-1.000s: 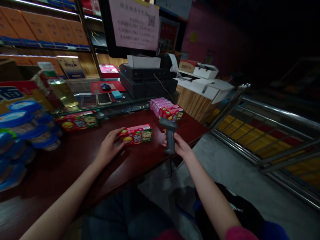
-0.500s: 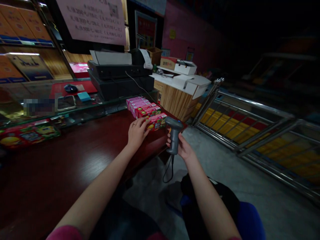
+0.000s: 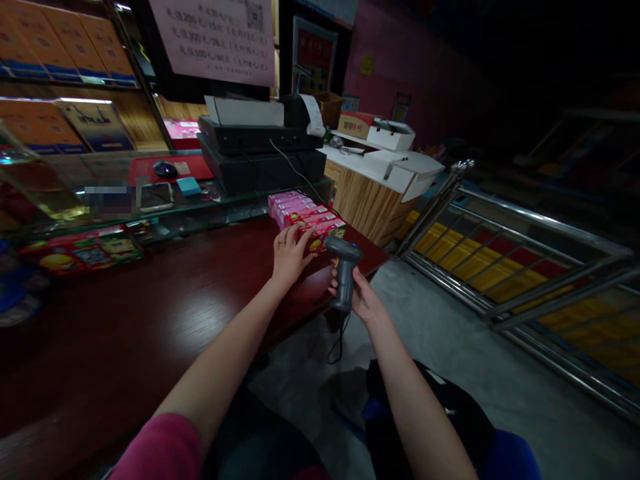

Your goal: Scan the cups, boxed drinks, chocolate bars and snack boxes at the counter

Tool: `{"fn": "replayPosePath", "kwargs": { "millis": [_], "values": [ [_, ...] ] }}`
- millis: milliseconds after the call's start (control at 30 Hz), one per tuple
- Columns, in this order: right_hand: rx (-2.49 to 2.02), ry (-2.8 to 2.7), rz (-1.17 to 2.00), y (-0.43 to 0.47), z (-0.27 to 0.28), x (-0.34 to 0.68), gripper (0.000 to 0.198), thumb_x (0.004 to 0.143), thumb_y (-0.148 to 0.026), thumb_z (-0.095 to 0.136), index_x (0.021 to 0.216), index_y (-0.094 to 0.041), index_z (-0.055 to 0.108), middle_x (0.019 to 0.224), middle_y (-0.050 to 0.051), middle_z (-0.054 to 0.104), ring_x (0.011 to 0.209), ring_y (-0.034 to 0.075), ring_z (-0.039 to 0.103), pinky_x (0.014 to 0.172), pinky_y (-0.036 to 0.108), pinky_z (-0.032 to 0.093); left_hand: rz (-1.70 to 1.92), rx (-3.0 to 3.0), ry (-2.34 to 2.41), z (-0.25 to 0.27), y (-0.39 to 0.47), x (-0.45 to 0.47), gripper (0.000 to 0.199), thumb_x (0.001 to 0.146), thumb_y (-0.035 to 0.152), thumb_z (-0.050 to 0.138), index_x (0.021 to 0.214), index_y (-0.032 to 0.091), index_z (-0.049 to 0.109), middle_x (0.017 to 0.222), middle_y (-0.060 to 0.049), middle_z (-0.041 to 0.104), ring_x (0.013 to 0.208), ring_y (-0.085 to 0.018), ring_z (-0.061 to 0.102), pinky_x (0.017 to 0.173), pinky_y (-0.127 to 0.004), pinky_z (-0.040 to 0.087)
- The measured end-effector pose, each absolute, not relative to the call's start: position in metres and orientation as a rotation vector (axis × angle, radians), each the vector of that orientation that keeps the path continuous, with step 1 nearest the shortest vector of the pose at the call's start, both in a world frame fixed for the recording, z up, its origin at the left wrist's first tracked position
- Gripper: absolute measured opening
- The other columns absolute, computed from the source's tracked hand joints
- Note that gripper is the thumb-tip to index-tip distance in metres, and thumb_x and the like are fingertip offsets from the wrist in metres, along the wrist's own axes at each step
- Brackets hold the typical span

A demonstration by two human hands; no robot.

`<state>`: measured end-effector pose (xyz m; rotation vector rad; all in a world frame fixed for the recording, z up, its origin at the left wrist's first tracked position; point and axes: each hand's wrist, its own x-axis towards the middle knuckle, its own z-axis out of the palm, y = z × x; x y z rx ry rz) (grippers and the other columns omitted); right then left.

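Note:
My right hand (image 3: 361, 293) is wrapped around the grip of a dark grey barcode scanner (image 3: 345, 275), held up at the table's edge with its cord hanging below. My left hand (image 3: 291, 255) rests at the near left end of a red box (image 3: 332, 230), fingers spread and apart, fingertips touching or very close to it. This box lies against a row of small pink and red boxes (image 3: 295, 205) on the dark red wooden table (image 3: 200, 300). The scanner's head partly covers the box's near side.
Behind the row stands a black printer-like machine (image 3: 265, 163) with a paper strip. A larger red snack box (image 3: 90, 250) and a mouse (image 3: 165, 169) are to the left. At right are a metal railing (image 3: 540, 220) and a white-topped counter (image 3: 370, 183).
The view has turned left. The nearest red box has moved up against the row, with my left hand beside it. My right hand still holds the scanner, now slightly nearer my left hand.

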<state>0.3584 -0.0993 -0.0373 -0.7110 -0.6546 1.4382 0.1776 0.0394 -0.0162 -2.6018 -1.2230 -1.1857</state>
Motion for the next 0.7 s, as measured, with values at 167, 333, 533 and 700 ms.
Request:
{"fn": "replayPosePath", "kwargs": {
  "millis": [167,333,533,700],
  "values": [
    [-0.678,-0.707,1.554,-0.09,-0.023,0.325,0.039,0.085,-0.045,0.084,0.116,-0.026,0.071,0.103,0.002,0.077,0.08,0.016,0.073,0.08,0.036,0.067,-1.213,-2.504,-1.327,-0.022,0.037,0.115,0.073,0.094,0.045,0.069,0.159,0.029,0.042,0.159,-0.017,0.043,0.147,-0.035,0.041,0.123,-0.052,0.03],
    [-0.633,-0.782,1.745,-0.062,-0.009,0.262,0.037,0.085,-0.044,0.084,0.114,-0.024,0.074,0.103,0.003,0.077,0.082,0.017,0.073,0.079,0.036,0.066,-1.138,-2.299,-1.495,-0.023,0.053,-0.02,0.06,0.1,0.037,0.056,0.158,0.025,0.044,0.158,-0.016,0.047,0.149,-0.031,0.042,0.125,-0.049,0.028],
    [-0.576,-0.832,1.97,-0.011,-0.003,0.163,0.039,0.089,-0.04,0.081,0.121,-0.019,0.072,0.1,0.005,0.078,0.08,0.017,0.074,0.079,0.036,0.066,-1.149,-1.979,-1.764,-0.018,0.063,-0.18,0.072,0.092,0.021,0.057,0.16,0.013,0.037,0.164,-0.021,0.039,0.159,-0.033,0.027,0.129,-0.053,0.023],
    [-0.633,-0.87,2.106,0.028,-0.009,0.097,0.036,0.099,-0.038,0.069,0.125,-0.013,0.069,0.099,0.008,0.077,0.08,0.018,0.074,0.08,0.036,0.067,-1.108,-1.905,-1.895,-0.019,0.069,-0.221,0.086,0.087,0.016,0.059,0.163,0.003,0.022,0.171,-0.024,0.024,0.163,-0.035,0.013,0.132,-0.052,0.019]
  ]
}}
